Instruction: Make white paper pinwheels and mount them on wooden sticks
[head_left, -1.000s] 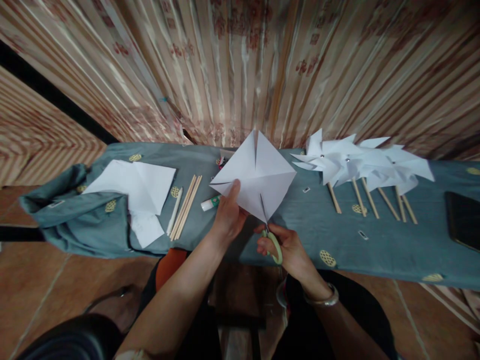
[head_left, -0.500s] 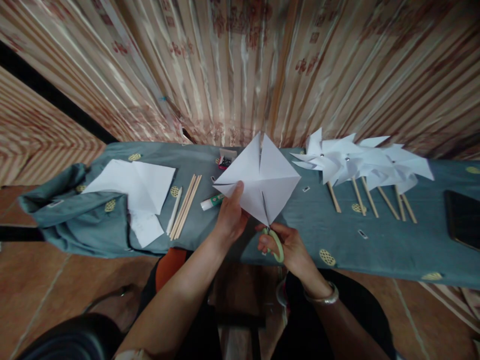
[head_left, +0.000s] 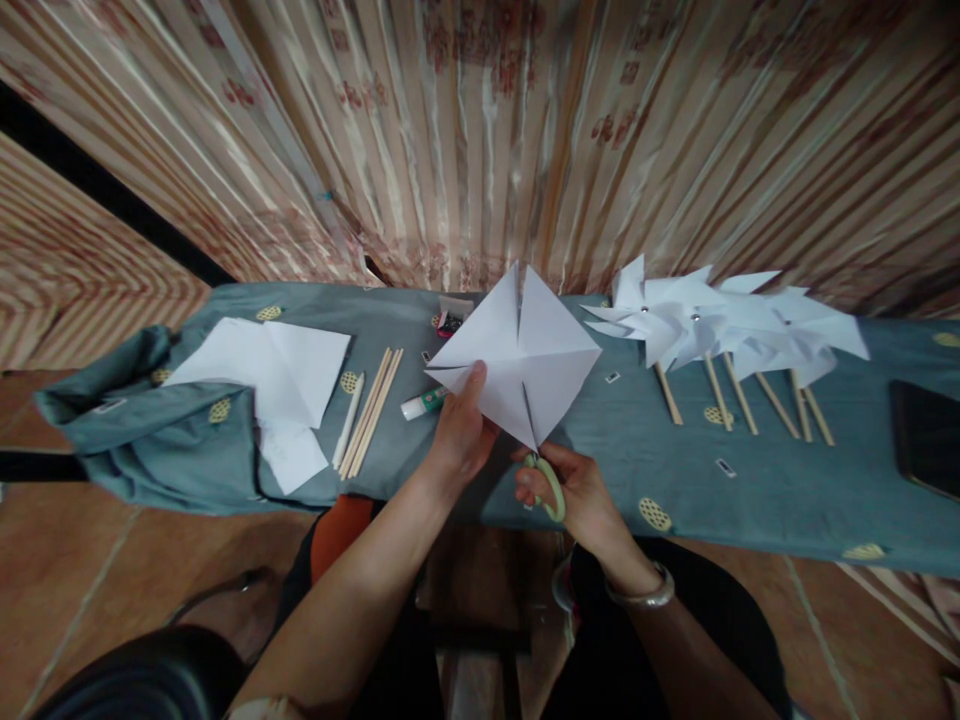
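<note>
My left hand (head_left: 463, 425) grips a square sheet of white paper (head_left: 551, 345) near its left corner, thumb on top and fingers underneath. The sheet is held up with one corner toward me; slits run inward from its far and left corners. In my right hand (head_left: 574, 490) is a pair of scissors (head_left: 553, 488) with light green handles. Their blades lie along the near corner of the paper, pointing toward its middle. Past the left hand, a glue stick (head_left: 424, 403) lies partly hidden on the cloth.
Several white paper pinwheels (head_left: 697, 320) on wooden sticks lie to the right, with a dark phone (head_left: 926, 435) beyond. Leftward are wooden sticks (head_left: 371, 415), a white pen-like stick (head_left: 349, 422) and paper sheets (head_left: 300, 360). A small packet (head_left: 452, 318) sits behind the paper. A teal cloth (head_left: 600, 470) covers the table.
Almost nothing differs. The paper and the scissors have shifted very slightly; both hands keep their hold.
</note>
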